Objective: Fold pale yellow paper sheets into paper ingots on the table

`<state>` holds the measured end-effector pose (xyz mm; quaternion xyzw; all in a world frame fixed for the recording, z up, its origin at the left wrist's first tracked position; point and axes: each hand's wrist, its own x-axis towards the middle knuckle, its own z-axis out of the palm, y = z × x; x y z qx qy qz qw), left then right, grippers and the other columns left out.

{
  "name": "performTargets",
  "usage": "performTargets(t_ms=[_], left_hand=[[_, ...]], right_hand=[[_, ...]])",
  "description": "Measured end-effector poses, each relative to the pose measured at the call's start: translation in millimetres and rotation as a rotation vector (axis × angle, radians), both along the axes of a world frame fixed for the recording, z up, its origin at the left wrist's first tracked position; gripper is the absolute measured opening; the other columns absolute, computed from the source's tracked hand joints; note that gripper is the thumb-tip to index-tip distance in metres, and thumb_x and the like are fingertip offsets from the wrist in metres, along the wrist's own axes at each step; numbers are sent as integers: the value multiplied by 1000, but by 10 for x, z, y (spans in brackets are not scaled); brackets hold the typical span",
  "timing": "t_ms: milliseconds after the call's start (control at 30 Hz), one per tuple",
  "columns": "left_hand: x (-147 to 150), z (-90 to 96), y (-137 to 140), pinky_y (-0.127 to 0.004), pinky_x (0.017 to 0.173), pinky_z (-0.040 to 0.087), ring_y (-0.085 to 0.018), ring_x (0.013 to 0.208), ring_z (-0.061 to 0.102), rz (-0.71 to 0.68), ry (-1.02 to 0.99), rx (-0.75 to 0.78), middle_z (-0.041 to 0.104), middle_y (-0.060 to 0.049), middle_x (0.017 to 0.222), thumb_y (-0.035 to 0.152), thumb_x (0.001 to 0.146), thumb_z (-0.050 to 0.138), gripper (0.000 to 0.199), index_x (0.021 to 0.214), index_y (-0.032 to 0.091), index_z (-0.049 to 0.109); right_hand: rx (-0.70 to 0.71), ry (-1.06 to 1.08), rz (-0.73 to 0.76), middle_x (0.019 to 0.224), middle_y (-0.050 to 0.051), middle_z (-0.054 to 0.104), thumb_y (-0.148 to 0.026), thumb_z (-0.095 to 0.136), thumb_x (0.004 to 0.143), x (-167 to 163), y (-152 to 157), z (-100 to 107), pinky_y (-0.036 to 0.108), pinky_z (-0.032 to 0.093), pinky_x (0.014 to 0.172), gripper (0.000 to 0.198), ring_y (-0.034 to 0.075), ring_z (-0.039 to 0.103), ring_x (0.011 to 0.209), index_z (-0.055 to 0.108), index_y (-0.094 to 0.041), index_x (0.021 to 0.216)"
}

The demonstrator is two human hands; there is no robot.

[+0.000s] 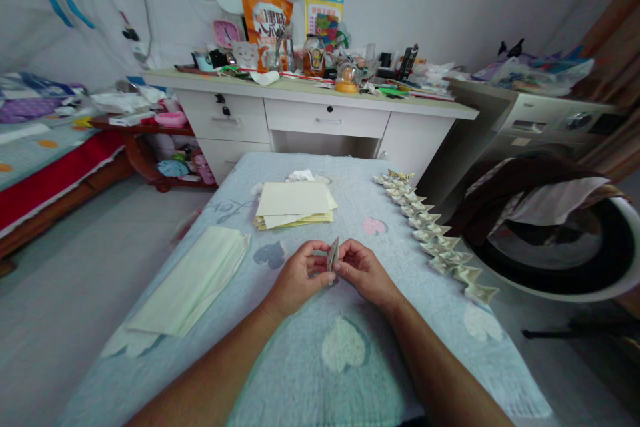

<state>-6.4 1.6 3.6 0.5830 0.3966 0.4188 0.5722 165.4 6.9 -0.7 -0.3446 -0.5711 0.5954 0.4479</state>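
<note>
Between my two hands, above the middle of the cloth-covered table (360, 197), is a small folded piece of paper (333, 255). My left hand (306, 275) pinches it from the left, thumb in front and fingers behind. From the other side my right hand (361, 268) grips its right edge between thumb and bent fingers. Beyond my hands lies a stack of cream and yellowish paper sheets (295, 199). To the left rests a pile of long pale green paper (187, 283). A row of several folded paper pieces (430, 232), boat-like in shape, runs along the table's right side.
Behind the table stands a white desk (327, 113) crowded with jars, a pink clock (226, 33) and an orange snack bag (267, 27). A front-loading washing machine (530, 121) with its door open is at the right. A bed (55, 173) is at the left.
</note>
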Motion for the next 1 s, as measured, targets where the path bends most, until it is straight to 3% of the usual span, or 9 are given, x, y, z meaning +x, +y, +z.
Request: performTargets(t_ms=[233,433,600,800,900,1000], left_hand=[[8,-70,15,-30,80,52,-18,96,66,17,-55,-14,67,-8,105,16,73,66,43,113,20,49],[23,-107,41,-23,69,49,-13,76,65,40,-155,-102,68,-2,90,18,75,65,36,108,20,50],[45,-90,64,-21,68,46,-10,72,61,121,-244,-113,65,0,83,17,72,67,24,94,16,58],[26,-37,29,-28,73,49,-15,77,62,86,-416,-253,66,-4,86,26,74,67,24,94,14,62],[22,-45,27,-27,72,48,-14,75,61,90,-392,-227,65,-4,85,32,74,70,27,93,14,61],[30,-94,43,-23,70,47,-12,77,61,116,-304,-144,63,-2,92,23,69,75,35,99,17,58]], right_hand=[[131,-53,-53,89,1,54,-42,65,81,-6,2,-58,26,45,71,33,14,54,79,47,-25,104],[321,-301,-132,97,4,51,-33,54,87,24,-16,13,29,45,82,20,16,52,89,58,-24,105],[328,-288,-127,94,3,47,-23,53,85,21,-31,85,29,45,81,21,16,52,90,65,-24,102],[369,-332,-145,94,4,47,-13,50,79,31,-33,120,29,44,78,28,16,51,90,69,-23,97],[384,-326,-121,95,4,47,-16,52,80,43,-34,133,29,43,76,27,16,50,89,69,-23,99],[363,-295,-98,96,4,49,-25,57,83,45,-35,114,28,43,74,22,16,50,87,68,-24,102]])
